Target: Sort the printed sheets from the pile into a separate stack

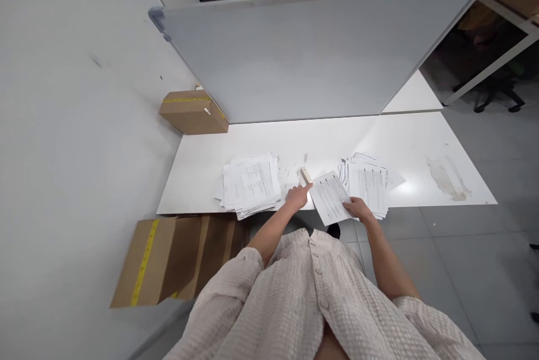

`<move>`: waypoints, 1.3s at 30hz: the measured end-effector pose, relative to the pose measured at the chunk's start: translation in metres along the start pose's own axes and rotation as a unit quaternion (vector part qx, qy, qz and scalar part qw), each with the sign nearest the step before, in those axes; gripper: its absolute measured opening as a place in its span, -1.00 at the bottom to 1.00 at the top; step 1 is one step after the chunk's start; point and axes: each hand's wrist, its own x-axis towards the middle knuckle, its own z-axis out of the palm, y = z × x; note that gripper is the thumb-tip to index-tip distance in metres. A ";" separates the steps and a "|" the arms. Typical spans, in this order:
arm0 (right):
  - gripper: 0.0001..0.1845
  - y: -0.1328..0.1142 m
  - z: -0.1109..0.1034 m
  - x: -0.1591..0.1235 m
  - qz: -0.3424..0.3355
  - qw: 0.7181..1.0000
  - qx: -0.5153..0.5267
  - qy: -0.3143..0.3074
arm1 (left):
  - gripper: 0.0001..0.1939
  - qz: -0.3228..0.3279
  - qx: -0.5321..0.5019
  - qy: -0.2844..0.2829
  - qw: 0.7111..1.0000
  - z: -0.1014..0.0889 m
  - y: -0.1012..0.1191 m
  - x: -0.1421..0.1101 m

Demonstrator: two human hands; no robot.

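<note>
My right hand (359, 208) pinches the right edge of a printed sheet of paper (330, 200), tilted over the table's front edge. My left hand (297, 196) has its index finger stretched out to the sheet's upper left corner. There the fingertip meets the near end of a small cream-coloured block-like object (306, 174), perhaps a stapler. Whether the paper's corner sits inside that object, I cannot tell. To the left of my left hand lies a loose pile of printed papers (252, 183). Another untidy paper pile (370, 183) lies just beyond my right hand.
A large whiteboard (295, 62) stands along the back of the white table (197, 174). One cardboard box (196, 113) sits at the table's back left. More cardboard boxes (147, 264) stand on the floor at the left, beside the wall (63, 152).
</note>
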 end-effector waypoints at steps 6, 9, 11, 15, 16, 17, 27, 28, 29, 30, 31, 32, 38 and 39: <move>-0.84 0.002 0.002 0.005 -0.022 0.999 -0.032 0.038 | -0.40 -0.001 0.000 0.015 1.000 0.002 0.002 0.000; -0.83 0.005 -0.007 0.003 -0.030 0.997 -0.051 0.056 | -0.46 0.008 -0.024 0.041 0.999 0.002 0.002 -0.006; -0.80 0.009 -0.020 0.000 -0.031 0.995 -0.047 0.078 | -0.49 0.033 -0.053 0.080 0.995 0.001 -0.001 -0.014; -0.73 0.023 -0.055 -0.006 -0.004 0.992 -0.005 0.130 | -0.57 0.059 -0.097 0.213 0.970 0.000 -0.024 -0.041; -0.72 0.027 -0.063 -0.006 0.003 0.990 0.011 0.140 | -0.60 0.044 -0.098 0.245 0.964 0.001 -0.034 -0.048; -0.71 0.031 -0.071 -0.005 0.009 0.989 0.026 0.148 | -0.62 0.022 -0.095 0.271 0.958 0.001 -0.046 -0.056; -0.35 0.027 -0.096 0.007 0.053 0.936 -0.226 0.266 | -0.39 -0.146 -0.003 0.279 0.949 0.012 -0.122 -0.086; -0.36 0.021 -0.088 0.006 0.030 0.934 -0.235 0.267 | -0.41 -0.143 0.004 0.276 0.950 0.013 -0.122 -0.086; -0.38 0.014 -0.079 0.005 0.006 0.936 -0.238 0.259 | -0.45 -0.140 0.011 0.274 0.952 0.014 -0.121 -0.086; -0.39 0.007 -0.068 0.004 -0.023 0.939 -0.238 0.247 | -0.48 -0.135 0.019 0.272 0.953 0.014 -0.121 -0.087; -0.41 0.000 -0.055 0.002 -0.056 0.941 -0.239 0.233 | -0.51 -0.129 0.026 0.270 0.954 0.015 -0.120 -0.088; -0.43 -0.008 -0.040 0.001 -0.090 0.941 -0.243 0.219 | -0.53 -0.122 0.034 0.267 0.955 0.016 -0.119 -0.089; -0.51 -0.057 0.052 -0.011 -0.245 0.929 -0.261 0.090 | -0.48 -0.093 0.050 0.250 0.962 0.021 -0.119 -0.094; -0.53 -0.065 0.066 -0.014 -0.273 0.924 -0.264 0.054 | -0.50 -0.090 0.045 0.249 0.963 0.021 -0.120 -0.095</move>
